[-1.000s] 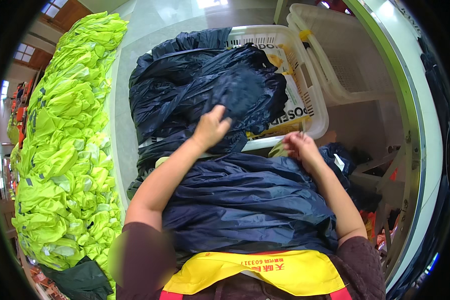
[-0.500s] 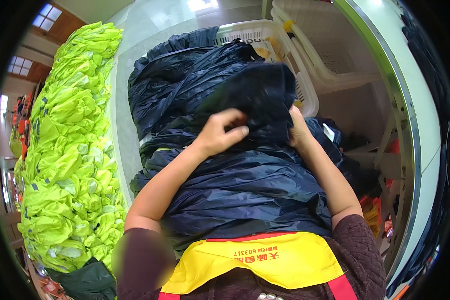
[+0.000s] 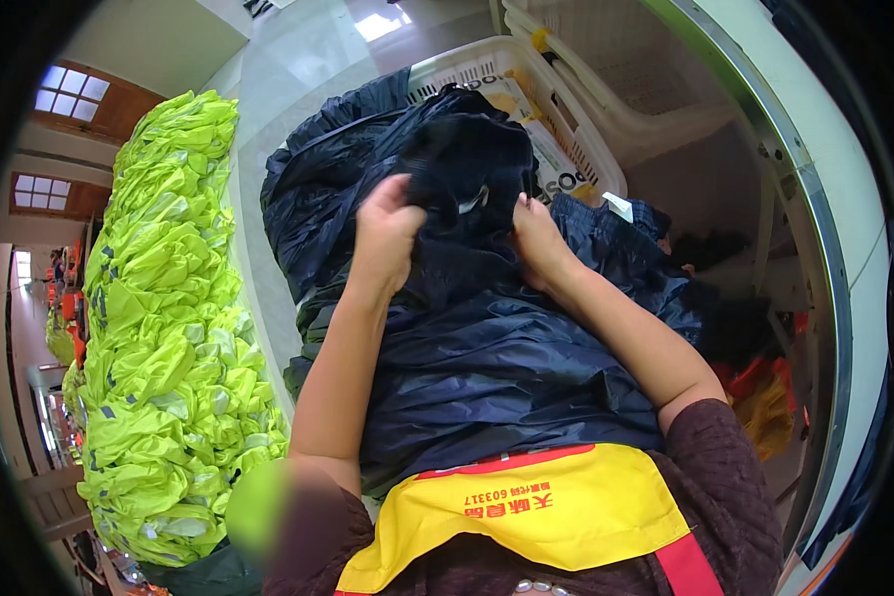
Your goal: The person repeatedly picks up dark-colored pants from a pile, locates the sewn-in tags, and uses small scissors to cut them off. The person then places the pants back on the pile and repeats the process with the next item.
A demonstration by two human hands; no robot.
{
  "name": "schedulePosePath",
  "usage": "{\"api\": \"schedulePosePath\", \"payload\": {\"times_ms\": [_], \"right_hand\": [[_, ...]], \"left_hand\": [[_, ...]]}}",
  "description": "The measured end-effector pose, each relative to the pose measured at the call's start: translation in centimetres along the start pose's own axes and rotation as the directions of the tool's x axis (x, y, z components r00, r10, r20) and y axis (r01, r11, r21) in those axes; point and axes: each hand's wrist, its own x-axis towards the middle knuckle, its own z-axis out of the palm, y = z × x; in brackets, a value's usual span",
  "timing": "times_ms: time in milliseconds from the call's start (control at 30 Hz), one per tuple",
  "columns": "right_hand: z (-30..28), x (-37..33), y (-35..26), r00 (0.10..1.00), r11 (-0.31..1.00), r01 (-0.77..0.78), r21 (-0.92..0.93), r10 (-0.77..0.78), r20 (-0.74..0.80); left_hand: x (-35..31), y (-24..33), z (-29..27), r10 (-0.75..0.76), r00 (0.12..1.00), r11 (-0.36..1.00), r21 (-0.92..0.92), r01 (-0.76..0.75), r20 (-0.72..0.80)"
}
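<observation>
Pale surface [image 3: 268, 263], narrowly bare between lime heap [image 3: 174, 328] and navy pile [image 3: 323, 199].

Red print [image 3: 507, 500] — apron [image 3: 631, 502], black print [image 3: 568, 183] — packaging [image 3: 550, 145]

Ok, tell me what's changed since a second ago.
The right hand has moved leftward and taken hold of the right side of the dark garment; the left hand grips its left side, so it is now spread between both. The white basket and yellow-green pile stay put; only the view shifted.
</observation>
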Motion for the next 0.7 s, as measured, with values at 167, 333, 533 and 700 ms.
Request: {"api": "schedulePosePath", "payload": {"times_ms": [167,333,533,700], "right_hand": [[-2.9,2.6,-0.4,0.979,0.961,-0.201,0.191,0.193,0.06],[-2.3,1.2,-0.9,0.948,0.975,-0.182,0.125,0.14,0.285],[-0.4,0.0,-0.1,0.937,0.991,0.115,-0.072,-0.084,0.338],[-1.2,-0.9,-1.0,0.858,0.97,0.163,-0.179,-0.049,0.511]], "left_hand": [[-0.6,3.2,-6.6,-0.093,0.98,0.765,-0.643,-0.042,-0.174],[-4.8,5.6,-9.0,-0.194,0.981,0.801,0.578,0.157,0.003],[-7.9,14.6,-4.8,0.348,0.93,0.585,0.748,-0.313,0.117],[-3.9,14.9,5.0,0.188,0.598,-0.192,0.626,-0.756,0.779]]}}
